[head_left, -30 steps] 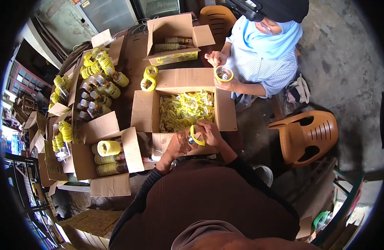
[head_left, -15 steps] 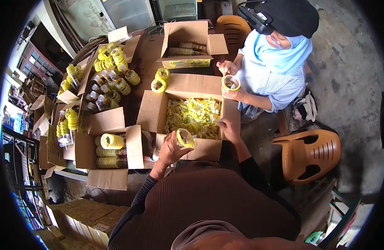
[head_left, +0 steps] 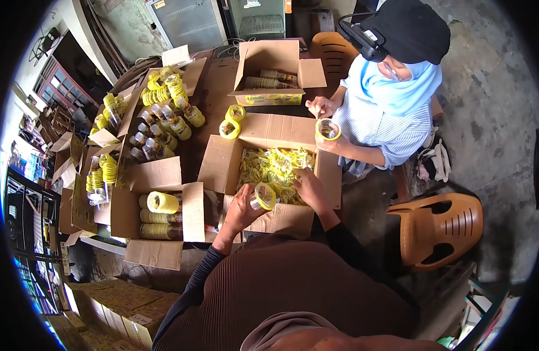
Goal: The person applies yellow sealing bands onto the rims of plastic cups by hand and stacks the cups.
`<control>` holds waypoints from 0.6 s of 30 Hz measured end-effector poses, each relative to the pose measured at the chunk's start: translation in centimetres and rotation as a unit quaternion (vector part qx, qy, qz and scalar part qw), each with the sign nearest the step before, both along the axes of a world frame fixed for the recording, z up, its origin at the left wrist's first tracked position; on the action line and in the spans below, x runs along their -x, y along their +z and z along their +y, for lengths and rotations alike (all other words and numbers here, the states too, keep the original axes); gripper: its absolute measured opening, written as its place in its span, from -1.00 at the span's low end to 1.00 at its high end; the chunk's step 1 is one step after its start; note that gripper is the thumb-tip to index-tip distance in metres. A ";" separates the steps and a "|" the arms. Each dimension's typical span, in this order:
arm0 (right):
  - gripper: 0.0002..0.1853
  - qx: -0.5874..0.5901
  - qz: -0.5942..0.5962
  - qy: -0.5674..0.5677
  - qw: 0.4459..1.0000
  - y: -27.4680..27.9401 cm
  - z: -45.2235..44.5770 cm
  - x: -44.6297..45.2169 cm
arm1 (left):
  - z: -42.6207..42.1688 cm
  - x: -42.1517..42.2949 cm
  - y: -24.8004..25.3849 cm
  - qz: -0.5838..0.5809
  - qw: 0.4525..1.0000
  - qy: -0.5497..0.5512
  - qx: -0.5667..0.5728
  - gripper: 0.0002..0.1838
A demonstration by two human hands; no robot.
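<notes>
My left hand (head_left: 242, 208) is wrapped round a clear plastic cup (head_left: 263, 197) with a yellow rim, held tilted over the near flap of an open cardboard box (head_left: 272, 126). Many small yellow packets (head_left: 269, 167) fill that box. My right hand (head_left: 309, 188) is over the near right part of the packets, its fingers reaching among them; whether they grip one is too small to tell. Two yellow-rimmed cups (head_left: 230, 128) stand by the box's far left corner.
Across the box, a co-worker (head_left: 380, 111) holds another yellow-rimmed cup (head_left: 328, 129). A box with stacked cups (head_left: 161, 216) is at left, another box (head_left: 269, 63) behind. Several filled cups (head_left: 158, 131) stand at far left. An orange chair (head_left: 442, 228) is at right.
My hands have parted. The cup stays in my left hand, while my right hand has moved off it to the packets. The view has also shifted.
</notes>
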State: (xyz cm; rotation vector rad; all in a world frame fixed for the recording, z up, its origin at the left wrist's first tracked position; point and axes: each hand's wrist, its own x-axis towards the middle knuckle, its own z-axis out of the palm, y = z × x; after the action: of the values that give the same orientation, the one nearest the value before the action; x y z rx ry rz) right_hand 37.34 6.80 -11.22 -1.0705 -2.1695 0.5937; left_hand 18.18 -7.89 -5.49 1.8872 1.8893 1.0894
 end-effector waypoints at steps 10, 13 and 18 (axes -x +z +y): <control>-0.83 -0.063 -0.021 0.189 0.980 5.9 -4.4 2.9 | 0.3 0.0 -1.8 0.120 0.988 -0.034 0.088 0.04; -0.85 -0.062 -0.051 0.217 0.973 5.7 -4.6 2.5 | 0.3 0.4 -2.1 0.088 0.982 -0.093 0.140 0.05; -0.82 -0.039 -0.085 0.261 0.961 4.2 -5.4 1.5 | 0.3 1.3 -2.0 -0.161 0.930 -0.224 0.243 -0.06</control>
State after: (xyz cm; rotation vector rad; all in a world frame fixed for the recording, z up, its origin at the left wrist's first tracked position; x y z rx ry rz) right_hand 35.87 1.40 -7.00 -0.5118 -2.6220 0.6559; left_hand 16.91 -7.62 -7.45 1.6151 1.2993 0.6524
